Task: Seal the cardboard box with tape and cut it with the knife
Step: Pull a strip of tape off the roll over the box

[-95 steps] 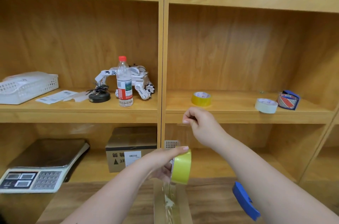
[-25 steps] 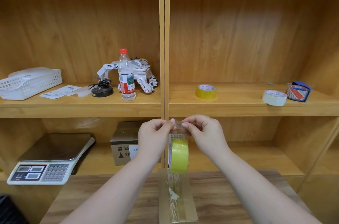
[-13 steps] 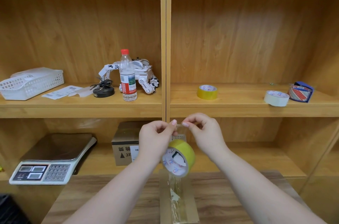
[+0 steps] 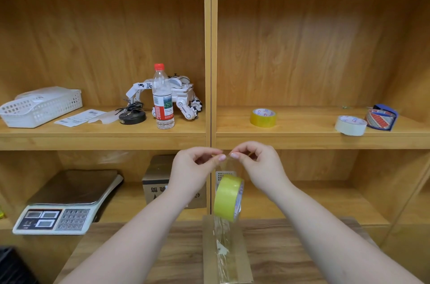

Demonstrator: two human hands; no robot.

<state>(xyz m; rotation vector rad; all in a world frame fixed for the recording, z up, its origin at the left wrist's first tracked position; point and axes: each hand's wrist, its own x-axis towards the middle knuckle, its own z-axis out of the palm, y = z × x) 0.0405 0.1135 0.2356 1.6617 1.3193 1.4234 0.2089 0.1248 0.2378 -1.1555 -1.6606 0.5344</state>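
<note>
A narrow cardboard box (image 4: 244, 258) lies on the wooden table (image 4: 174, 253) right in front of me, with clear tape running along its top. The yellow tape roll (image 4: 228, 197) hangs above the box's far end, dangling from a clear strip of tape (image 4: 224, 165). My left hand (image 4: 193, 167) and my right hand (image 4: 258, 165) pinch the top of that strip between thumb and forefinger, fingertips almost touching. No knife is in view.
Behind the table stand wooden shelves. The middle shelf holds a water bottle (image 4: 162, 97), a white toy robot (image 4: 181, 95), a white basket (image 4: 39, 107), a yellow tape roll (image 4: 263, 117), a white roll (image 4: 350, 125) and a blue dispenser (image 4: 381, 119). Lower down are a scale (image 4: 65, 204) and a carton (image 4: 158, 181).
3.8 s ago my left hand held the roll and my right the tape end. Now both hands pinch the strip and the roll hangs free, twisting from flat-faced to edge-on.
</note>
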